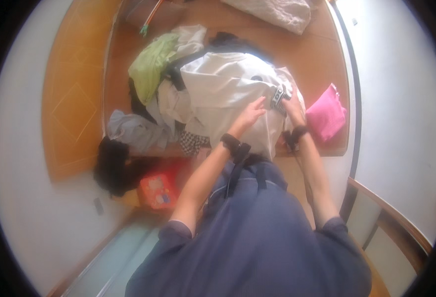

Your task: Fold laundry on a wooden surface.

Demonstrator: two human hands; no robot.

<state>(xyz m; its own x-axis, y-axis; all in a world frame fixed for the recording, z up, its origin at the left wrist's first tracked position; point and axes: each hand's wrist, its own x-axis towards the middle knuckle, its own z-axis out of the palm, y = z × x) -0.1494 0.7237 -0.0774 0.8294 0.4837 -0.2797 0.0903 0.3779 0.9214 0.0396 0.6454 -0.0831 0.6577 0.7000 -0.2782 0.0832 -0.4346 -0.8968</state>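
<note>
A white shirt [225,89] with a small dark round mark lies spread over a pile of clothes before me. My left hand [250,114] rests on or just above its middle, fingers somewhat apart and holding nothing that I can see. At the shirt's right side, my right hand [294,107] touches a striped, lettered patch of cloth [278,97]; whether its fingers grip the fabric is unclear. Left of the shirt lie a light green garment [151,67] and a cream garment [173,102]. A folded pink cloth [327,113] is to the right of my right hand.
The clothes lie on a brown wooden surface [314,55]. A grey garment [136,130], a checkered cloth [192,143] and a black furry-looking item [112,167] are at its near left, above a red patterned container [158,191]. A pale cloth bundle [277,13] lies at the far side.
</note>
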